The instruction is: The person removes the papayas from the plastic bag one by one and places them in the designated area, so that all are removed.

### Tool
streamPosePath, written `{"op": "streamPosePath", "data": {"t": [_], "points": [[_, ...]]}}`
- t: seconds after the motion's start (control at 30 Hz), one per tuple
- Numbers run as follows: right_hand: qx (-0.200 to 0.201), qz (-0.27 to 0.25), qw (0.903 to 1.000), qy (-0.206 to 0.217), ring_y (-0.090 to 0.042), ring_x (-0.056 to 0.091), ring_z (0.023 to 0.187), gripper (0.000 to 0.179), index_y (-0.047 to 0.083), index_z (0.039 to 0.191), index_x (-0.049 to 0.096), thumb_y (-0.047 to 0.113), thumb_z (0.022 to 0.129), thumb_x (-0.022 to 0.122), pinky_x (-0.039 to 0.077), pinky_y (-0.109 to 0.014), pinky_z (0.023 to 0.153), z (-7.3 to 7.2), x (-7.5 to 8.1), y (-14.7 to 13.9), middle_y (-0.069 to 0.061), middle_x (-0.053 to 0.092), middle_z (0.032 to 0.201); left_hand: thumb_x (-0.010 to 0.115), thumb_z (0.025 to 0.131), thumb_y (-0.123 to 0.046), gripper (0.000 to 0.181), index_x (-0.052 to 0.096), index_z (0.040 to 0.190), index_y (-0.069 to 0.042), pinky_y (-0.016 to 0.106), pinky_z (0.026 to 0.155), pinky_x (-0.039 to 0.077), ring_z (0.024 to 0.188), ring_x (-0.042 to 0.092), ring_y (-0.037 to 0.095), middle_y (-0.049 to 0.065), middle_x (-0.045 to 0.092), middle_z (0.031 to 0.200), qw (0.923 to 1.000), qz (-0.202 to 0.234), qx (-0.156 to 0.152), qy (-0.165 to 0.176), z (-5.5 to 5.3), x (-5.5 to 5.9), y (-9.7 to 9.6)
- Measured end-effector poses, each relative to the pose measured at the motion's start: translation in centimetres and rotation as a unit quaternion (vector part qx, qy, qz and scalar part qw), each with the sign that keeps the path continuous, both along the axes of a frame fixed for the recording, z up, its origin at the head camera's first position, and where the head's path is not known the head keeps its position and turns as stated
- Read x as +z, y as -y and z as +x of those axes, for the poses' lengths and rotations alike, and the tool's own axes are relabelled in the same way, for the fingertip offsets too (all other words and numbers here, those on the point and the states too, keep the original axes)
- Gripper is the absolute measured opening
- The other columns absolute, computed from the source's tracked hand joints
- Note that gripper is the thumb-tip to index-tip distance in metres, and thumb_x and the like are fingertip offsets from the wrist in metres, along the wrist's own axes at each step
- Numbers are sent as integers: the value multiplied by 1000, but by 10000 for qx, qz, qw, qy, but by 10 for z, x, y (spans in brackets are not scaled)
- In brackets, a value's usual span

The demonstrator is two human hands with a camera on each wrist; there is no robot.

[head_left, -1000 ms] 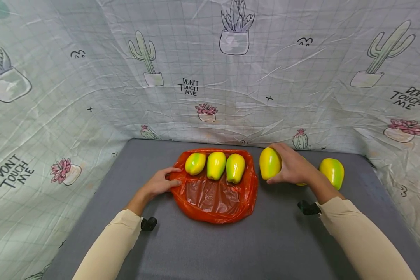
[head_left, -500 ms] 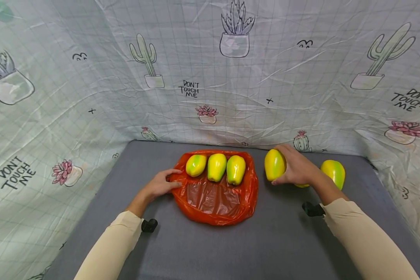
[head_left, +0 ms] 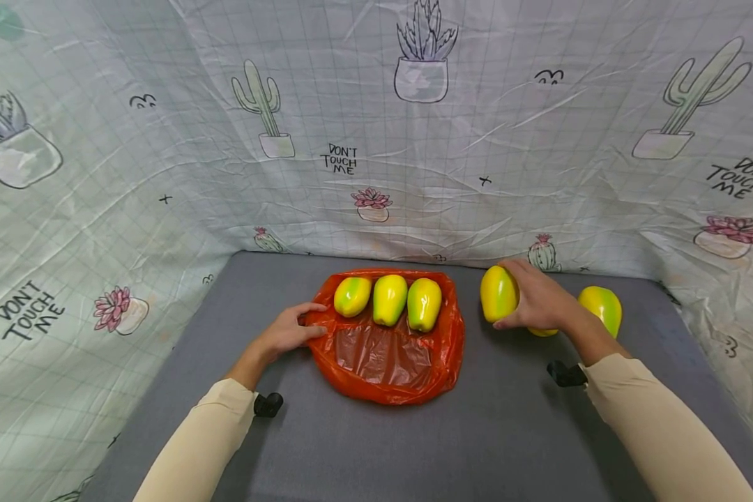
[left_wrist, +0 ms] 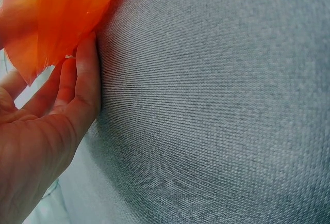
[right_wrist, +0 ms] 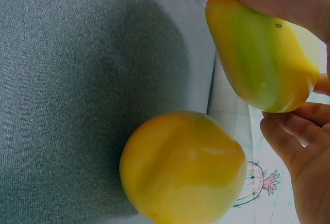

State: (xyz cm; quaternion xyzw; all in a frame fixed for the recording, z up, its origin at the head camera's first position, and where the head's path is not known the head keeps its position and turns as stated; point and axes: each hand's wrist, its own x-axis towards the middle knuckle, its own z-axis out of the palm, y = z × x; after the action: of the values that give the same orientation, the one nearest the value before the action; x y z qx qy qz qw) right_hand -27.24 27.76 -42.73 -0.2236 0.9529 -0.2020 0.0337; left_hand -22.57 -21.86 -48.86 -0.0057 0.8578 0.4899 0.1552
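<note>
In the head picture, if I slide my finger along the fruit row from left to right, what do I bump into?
Left hand, first fruit in the red bag, second fruit in it, third fruit in it, held fruit, right hand, far-right fruit.

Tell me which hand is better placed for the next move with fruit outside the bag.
Probably the right hand: it grips one yellow fruit, and a second fruit and third fruit lie close by. The left hand is farther off, holding the left edge of the red bag.
</note>
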Motion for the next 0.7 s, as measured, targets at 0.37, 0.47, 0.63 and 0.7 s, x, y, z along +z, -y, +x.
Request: {"op": "streamPosePath", "data": {"t": [0.37,0.47,0.63,0.7], "points": [[-8,78,10000,15,-36,56,113,110,5,153,36,43,69,95,51,-60,95,-3,-2,-3,-21,46,147,75,93,-21,56,57,146,-9,25,82,52,101,63,18,22,61,135,10000,-30,-28,19,-1,-1,1],[-3,119,9999,32,-37,55,113,110,5,154,36,43,69,95,51,-60,95,-3,-4,-4,-22,46,147,74,94,-19,57,57,146,-7,26,79,54,96,65,17,24,61,133,10000,66,-35,65,-1,-1,2],[-13,165,9998,87,-37,55,114,110,5,154,35,42,70,95,50,-60,96,-5,-7,-4,-23,45,148,74,94,-19,56,57,146,-8,26,79,54,98,64,18,23,61,134,10000,31,-2,67,-1,0,1],[-16,166,9998,122,-37,55,113,110,5,154,35,42,71,95,50,-60,96,-6,-7,-4,-23,44,148,74,94,-20,56,57,146,-8,26,80,53,101,64,20,24,60,136,10000,-9,-16,42,0,1,1]]}}
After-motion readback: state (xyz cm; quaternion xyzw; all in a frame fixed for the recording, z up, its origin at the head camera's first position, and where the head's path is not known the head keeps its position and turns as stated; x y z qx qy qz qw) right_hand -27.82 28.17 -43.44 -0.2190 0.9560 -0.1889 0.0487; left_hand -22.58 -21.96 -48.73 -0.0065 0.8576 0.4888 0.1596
